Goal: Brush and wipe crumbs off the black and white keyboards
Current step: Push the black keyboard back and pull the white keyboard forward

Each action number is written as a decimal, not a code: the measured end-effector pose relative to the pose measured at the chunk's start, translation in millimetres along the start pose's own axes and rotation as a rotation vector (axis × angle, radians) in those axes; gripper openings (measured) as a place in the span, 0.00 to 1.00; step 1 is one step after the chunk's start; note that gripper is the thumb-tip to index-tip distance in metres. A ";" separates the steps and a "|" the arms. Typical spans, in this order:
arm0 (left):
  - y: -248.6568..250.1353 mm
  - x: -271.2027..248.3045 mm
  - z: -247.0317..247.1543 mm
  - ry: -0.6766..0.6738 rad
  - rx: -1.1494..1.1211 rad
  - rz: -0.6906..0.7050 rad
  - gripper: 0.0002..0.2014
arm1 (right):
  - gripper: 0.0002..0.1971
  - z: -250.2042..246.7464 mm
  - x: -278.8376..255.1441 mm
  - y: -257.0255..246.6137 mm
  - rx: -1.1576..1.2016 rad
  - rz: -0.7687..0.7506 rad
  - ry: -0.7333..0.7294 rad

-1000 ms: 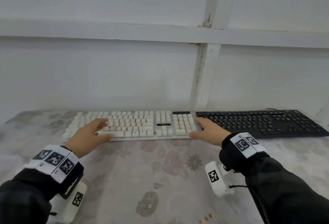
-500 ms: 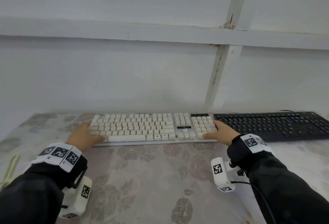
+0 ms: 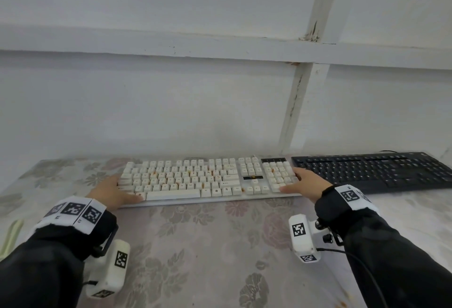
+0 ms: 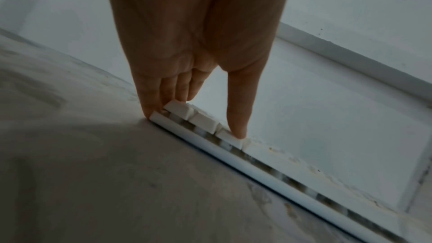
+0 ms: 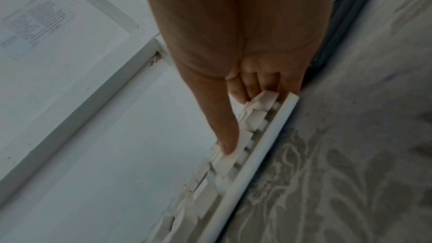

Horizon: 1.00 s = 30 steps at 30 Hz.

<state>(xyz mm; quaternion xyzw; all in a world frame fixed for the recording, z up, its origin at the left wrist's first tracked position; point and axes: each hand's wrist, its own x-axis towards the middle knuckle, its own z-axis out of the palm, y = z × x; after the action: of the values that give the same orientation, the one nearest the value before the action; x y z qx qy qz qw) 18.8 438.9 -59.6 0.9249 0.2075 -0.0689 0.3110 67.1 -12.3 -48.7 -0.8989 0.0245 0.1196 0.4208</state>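
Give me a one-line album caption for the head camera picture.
Two hands, left hand and right hand, hold the ends of a crumb-speckled white keyboard beside a black keyboard.

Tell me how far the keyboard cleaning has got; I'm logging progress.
Nothing looks cleaned: orange crumbs still dot the white keyboard. In hand: left hand and right hand hold its two ends. Left: brushing and wiping it, then the black keyboard.

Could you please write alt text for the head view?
Two hands, left hand and right hand, grip the ends of a crumb-speckled white keyboard on a floral tablecloth. A black keyboard lies to its right, against a white wall.
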 end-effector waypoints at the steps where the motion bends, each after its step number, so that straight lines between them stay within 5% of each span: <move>1: 0.3 -4.3 0.1 0.011 0.009 -0.005 0.40 | 0.25 0.6 -1.0 1.3 0.005 0.003 0.002; 10: -9.7 -38.6 7.1 -0.001 -0.132 -0.055 0.37 | 0.36 1.0 -34.9 16.4 0.046 0.006 -0.028; 14: -17.1 -64.9 9.3 0.026 -0.176 -0.071 0.40 | 0.26 1.6 -60.8 21.5 0.083 0.005 -0.039; 21: -28.1 -110.6 17.5 0.103 -0.256 -0.051 0.34 | 0.30 -0.2 -109.0 33.1 0.098 -0.030 -0.088; 26: -30.3 -142.0 20.6 0.058 -0.268 -0.059 0.43 | 0.21 -8.6 -149.0 35.7 0.145 -0.055 -0.109; 30: -21.2 -165.1 26.7 0.016 -0.277 -0.048 0.33 | 0.22 -20.1 -169.5 46.8 0.160 -0.051 -0.128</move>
<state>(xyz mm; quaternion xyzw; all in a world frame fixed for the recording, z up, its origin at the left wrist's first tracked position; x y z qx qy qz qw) -139.5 381.8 -50.1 0.8684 0.2395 -0.0394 0.4325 -100.2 -67.4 -31.5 -0.8533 -0.0161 0.1637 0.4948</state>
